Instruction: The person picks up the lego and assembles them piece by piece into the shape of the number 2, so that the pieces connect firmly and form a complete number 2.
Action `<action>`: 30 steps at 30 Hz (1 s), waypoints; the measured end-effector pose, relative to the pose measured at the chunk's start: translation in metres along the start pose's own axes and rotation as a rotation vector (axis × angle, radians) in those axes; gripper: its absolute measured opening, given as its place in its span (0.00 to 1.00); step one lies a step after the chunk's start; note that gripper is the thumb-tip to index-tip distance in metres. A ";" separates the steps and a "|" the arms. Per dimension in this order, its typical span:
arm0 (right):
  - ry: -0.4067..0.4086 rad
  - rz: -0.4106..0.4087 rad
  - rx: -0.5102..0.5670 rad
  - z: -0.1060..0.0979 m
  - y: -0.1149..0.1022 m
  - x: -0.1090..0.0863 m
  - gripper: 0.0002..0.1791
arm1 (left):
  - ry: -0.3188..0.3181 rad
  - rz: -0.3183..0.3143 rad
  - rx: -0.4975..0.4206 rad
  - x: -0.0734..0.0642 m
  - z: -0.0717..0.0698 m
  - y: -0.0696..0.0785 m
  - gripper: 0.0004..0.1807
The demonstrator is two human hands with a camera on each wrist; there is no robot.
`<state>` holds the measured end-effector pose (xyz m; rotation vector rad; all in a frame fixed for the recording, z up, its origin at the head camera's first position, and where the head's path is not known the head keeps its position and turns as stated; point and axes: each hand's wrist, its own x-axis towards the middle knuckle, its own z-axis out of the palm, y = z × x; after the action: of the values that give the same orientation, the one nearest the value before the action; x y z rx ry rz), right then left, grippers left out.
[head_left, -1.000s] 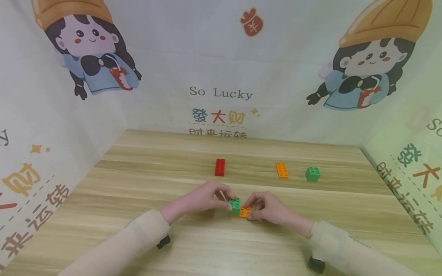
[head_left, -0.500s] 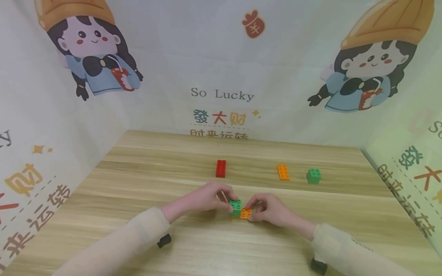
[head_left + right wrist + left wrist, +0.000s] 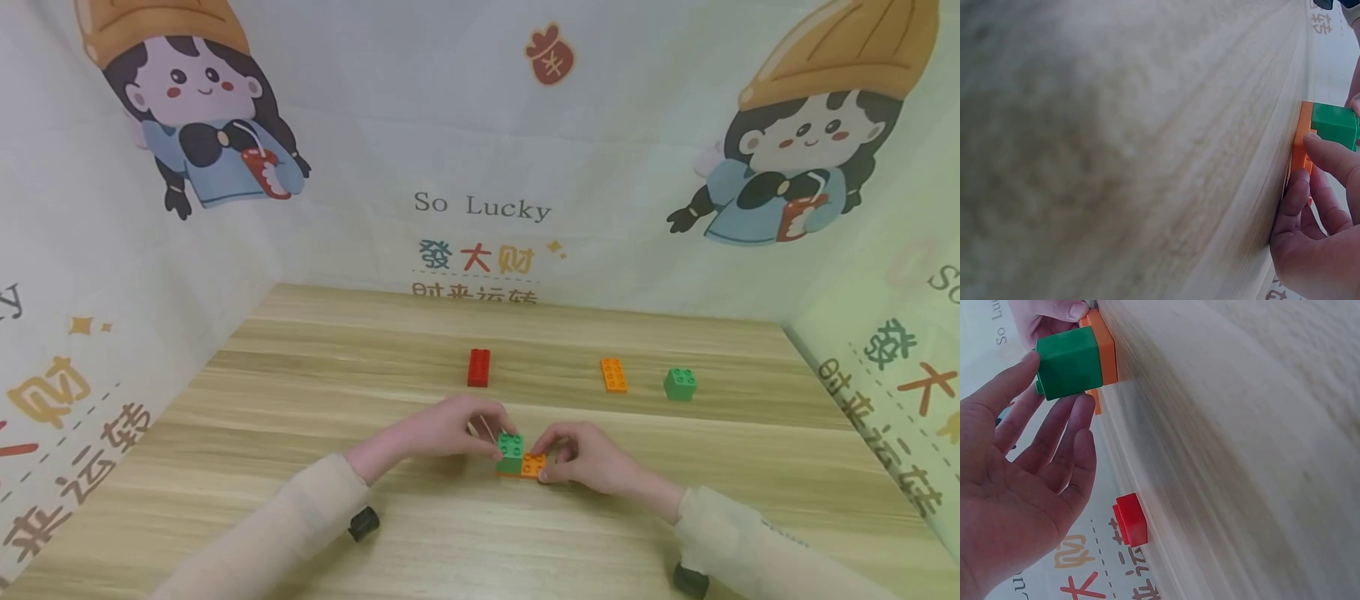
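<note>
A small green square plastic brick (image 3: 511,451) sits stacked on the left end of a flat orange rectangular plastic brick (image 3: 532,465), which lies on the light wooden table (image 3: 315,375). The left hand (image 3: 442,429) pinches the green brick between its fingertips (image 3: 1082,403), fingers nearly straight. The right hand (image 3: 585,456) pinches the orange brick's free end with curled fingers (image 3: 1329,156). Beyond the green brick lies a red rectangular brick (image 3: 478,367); farther right of it lie a second orange brick (image 3: 612,375) and a second green brick (image 3: 679,383).
</note>
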<state>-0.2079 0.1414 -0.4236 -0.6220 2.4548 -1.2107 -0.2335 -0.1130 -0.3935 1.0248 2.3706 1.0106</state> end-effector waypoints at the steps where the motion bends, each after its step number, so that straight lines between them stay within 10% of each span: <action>1: 0.000 -0.001 0.002 0.000 0.001 0.000 0.13 | -0.004 -0.001 0.001 0.000 0.000 0.000 0.14; 13: 0.001 -0.004 0.003 0.001 -0.001 0.000 0.13 | 0.009 -0.011 0.064 0.001 -0.014 0.002 0.18; 30: -0.003 -0.008 0.027 0.001 0.002 0.000 0.14 | 0.245 0.008 0.058 0.021 -0.050 -0.025 0.24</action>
<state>-0.2077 0.1419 -0.4258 -0.6265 2.4318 -1.2437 -0.2874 -0.1327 -0.3791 0.9809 2.6073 1.1335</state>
